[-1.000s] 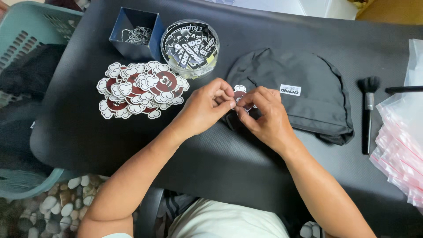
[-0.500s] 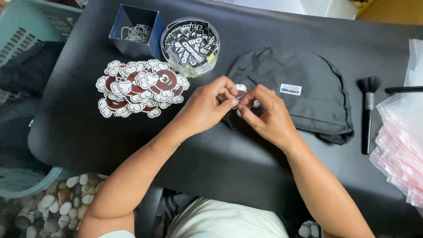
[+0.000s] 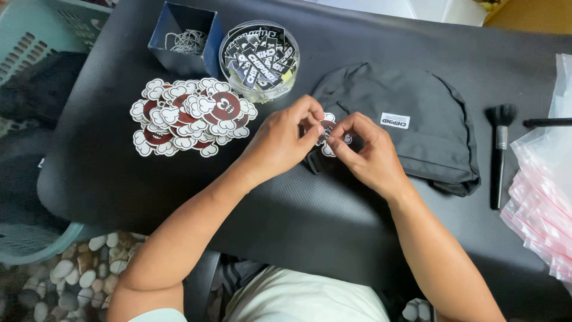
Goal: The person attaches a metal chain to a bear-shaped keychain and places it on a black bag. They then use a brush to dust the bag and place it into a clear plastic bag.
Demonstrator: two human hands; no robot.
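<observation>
My left hand (image 3: 285, 141) and my right hand (image 3: 368, 155) meet over the left edge of a dark grey beanie (image 3: 411, 128) lying flat on the black table (image 3: 298, 220). Between the fingertips of both hands is a small cloud-edged tag, dark red and white (image 3: 326, 132); the fingers hide most of it. The beanie carries a small white sewn label. A pile of several matching cloud-edged tags (image 3: 190, 114) lies left of my left hand.
A blue box with a ball chain (image 3: 185, 37) and a round clear tub of black-and-white stickers (image 3: 259, 56) stand at the back. A black brush (image 3: 498, 152) and clear zip bags (image 3: 545, 191) lie at the right. Teal baskets (image 3: 30, 42) stand beside the table.
Both hands stay at the same spot by the beanie's edge; only the fingers shift slightly around the small tag.
</observation>
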